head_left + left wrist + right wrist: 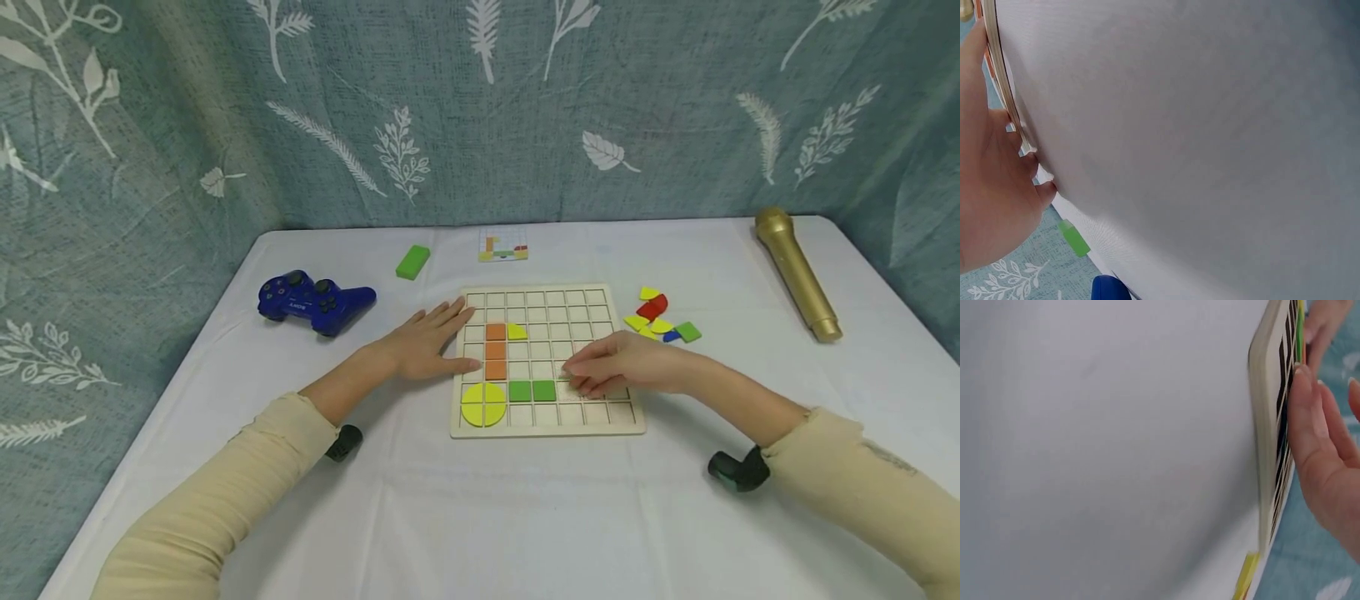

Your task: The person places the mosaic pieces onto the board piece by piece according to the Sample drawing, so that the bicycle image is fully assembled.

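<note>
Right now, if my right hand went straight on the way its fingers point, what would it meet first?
Most likely the nearer green square, lying on the grid board just ahead of your right hand. The hand's exact height is hard to judge, so it might pass above that square.

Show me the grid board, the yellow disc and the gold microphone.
Grid board point(539, 351): head view, a bare square near its middle.
Yellow disc point(495, 413): head view, its lower-right quarter.
Gold microphone point(802, 283): head view, middle of its handle.
</note>
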Available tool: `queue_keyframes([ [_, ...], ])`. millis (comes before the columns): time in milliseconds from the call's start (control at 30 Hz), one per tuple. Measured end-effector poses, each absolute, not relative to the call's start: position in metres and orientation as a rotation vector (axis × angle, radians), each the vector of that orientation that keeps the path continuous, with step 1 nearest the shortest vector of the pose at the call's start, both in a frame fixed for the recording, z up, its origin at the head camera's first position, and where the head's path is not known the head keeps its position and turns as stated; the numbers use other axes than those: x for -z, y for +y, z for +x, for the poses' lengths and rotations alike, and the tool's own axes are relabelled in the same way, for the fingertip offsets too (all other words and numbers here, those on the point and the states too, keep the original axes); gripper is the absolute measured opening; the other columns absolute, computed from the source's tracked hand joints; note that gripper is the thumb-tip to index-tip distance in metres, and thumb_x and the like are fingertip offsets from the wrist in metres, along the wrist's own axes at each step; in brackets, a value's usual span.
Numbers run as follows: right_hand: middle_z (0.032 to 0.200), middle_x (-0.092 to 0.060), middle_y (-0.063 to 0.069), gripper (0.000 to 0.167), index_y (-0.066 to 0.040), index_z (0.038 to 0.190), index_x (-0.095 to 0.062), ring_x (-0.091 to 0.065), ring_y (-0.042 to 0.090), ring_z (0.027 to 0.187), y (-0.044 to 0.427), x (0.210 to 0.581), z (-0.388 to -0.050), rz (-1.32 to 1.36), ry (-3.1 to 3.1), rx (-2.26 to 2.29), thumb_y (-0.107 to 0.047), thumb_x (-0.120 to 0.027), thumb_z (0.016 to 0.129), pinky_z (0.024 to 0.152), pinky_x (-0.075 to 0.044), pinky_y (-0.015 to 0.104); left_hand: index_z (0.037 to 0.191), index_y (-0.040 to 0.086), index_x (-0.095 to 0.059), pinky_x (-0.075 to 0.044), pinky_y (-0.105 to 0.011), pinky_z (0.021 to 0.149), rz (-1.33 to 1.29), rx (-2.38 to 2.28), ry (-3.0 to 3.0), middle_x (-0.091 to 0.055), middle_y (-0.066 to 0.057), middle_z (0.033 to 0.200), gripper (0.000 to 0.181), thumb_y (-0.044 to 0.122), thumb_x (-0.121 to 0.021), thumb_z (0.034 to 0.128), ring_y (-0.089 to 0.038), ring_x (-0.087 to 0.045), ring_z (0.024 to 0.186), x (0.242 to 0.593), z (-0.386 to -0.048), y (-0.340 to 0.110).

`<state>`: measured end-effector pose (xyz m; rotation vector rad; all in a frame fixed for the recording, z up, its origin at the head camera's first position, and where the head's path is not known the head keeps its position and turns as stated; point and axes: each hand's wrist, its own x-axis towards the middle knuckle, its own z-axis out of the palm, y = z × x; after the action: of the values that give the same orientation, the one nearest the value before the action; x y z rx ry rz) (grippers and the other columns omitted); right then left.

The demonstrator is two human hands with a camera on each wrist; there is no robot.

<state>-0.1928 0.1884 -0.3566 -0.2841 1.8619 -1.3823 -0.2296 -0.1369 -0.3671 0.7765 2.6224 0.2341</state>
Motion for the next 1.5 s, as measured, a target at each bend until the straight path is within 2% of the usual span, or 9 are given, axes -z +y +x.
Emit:
queue_keyframes([
  [167,0.118,-0.063,0.016,0.047,0.013,0.133,-0.047,-0.062,0.022,0.103,0.215,0.353,-0.200,-0.250,1.810,1.497,-0.013,-0.059,0.096,0.091,-0.048,0.035,0.155,0.016,-0.003,-0.001,-0.047,0.114,0.770,-0.234,2.624,0.005,-0.004,0.159,0.090,0.066,-0.043,0.0908,-0.025,0.003,0.144,0.367,-0.230,-0.136],
  [300,0.114,-0.064,0.013,0.049,0.016,0.135,-0.041,-0.063,0.020,0.101,0.237,0.351,-0.208,-0.176,1.820,1.589,-0.009,-0.057,0.097,0.091,-0.048,0.033,0.155,0.016,-0.004,-0.001,-0.047,0.114,0.770,-0.238,2.625,0.005,-0.004,0.159,0.090,0.066,-0.043,0.0910,-0.025,0.003,0.144,0.366,-0.229,-0.136],
  [533,0.113,-0.064,0.011,0.053,0.018,0.139,-0.031,-0.063,0.017,0.102,0.271,0.351,-0.219,-0.099,1.814,1.710,-0.009,-0.053,0.099,0.092,-0.047,0.032,0.155,0.016,-0.003,-0.001,-0.047,0.114,0.779,-0.249,2.616,0.005,-0.004,0.159,0.091,0.066,-0.043,0.0908,-0.025,0.003,0.144,0.367,-0.229,-0.137],
  [733,0.113,-0.065,0.002,0.062,0.014,0.144,-0.024,-0.063,0.012,0.105,0.296,0.345,-0.229,-0.023,1.866,1.766,-0.015,-0.055,0.099,0.092,-0.046,0.030,0.155,0.016,-0.003,-0.001,-0.047,0.114,0.784,-0.251,2.615,0.006,-0.004,0.159,0.092,0.068,-0.043,0.0899,-0.025,0.003,0.144,0.367,-0.230,-0.137],
  [1067,0.108,-0.065,-0.004,0.064,0.013,0.144,-0.025,-0.062,0.004,0.099,0.322,0.347,-0.242,-0.015,2.089,1.661,-0.020,-0.055,0.099,0.089,-0.048,0.025,0.155,0.015,-0.004,-0.001,-0.048,0.114,0.780,-0.259,2.617,0.005,-0.005,0.159,0.091,0.065,-0.045,0.0909,-0.026,0.003,0.144,0.364,-0.227,-0.136],
  [1133,0.114,-0.063,-0.001,0.062,0.012,0.144,-0.027,-0.061,0.002,0.099,0.322,0.349,-0.243,-0.033,2.143,1.601,-0.022,-0.054,0.100,0.089,-0.047,0.024,0.155,0.015,-0.004,-0.001,-0.048,0.114,0.781,-0.263,2.617,0.004,-0.005,0.159,0.091,0.065,-0.045,0.0908,-0.026,0.003,0.144,0.364,-0.227,-0.136],
  [1200,0.124,-0.059,0.009,0.061,0.010,0.144,-0.030,-0.060,0.000,0.099,0.321,0.351,-0.243,-0.053,2.202,1.538,-0.025,-0.053,0.100,0.090,-0.047,0.024,0.155,0.015,-0.004,-0.001,-0.048,0.114,0.779,-0.262,2.617,0.005,-0.004,0.159,0.091,0.066,-0.044,0.0906,-0.026,0.003,0.144,0.364,-0.227,-0.136],
  [1333,0.140,-0.042,0.025,0.062,0.008,0.143,-0.034,-0.058,0.000,0.102,0.316,0.355,-0.242,-0.088,2.298,1.425,-0.029,-0.056,0.098,0.091,-0.046,0.024,0.155,0.017,-0.003,-0.001,-0.047,0.114,0.769,-0.244,2.617,0.006,-0.003,0.159,0.091,0.067,-0.043,0.0903,-0.025,0.004,0.144,0.366,-0.228,-0.136],
  [1500,0.139,-0.044,0.026,0.062,0.006,0.141,-0.040,-0.058,0.004,0.104,0.315,0.356,-0.240,-0.146,2.391,1.291,-0.031,-0.061,0.095,0.088,-0.048,0.022,0.155,0.018,-0.002,0.000,-0.046,0.114,0.762,-0.237,2.616,0.006,-0.002,0.158,0.091,0.068,-0.042,0.0902,-0.024,0.004,0.144,0.367,-0.228,-0.137],
])
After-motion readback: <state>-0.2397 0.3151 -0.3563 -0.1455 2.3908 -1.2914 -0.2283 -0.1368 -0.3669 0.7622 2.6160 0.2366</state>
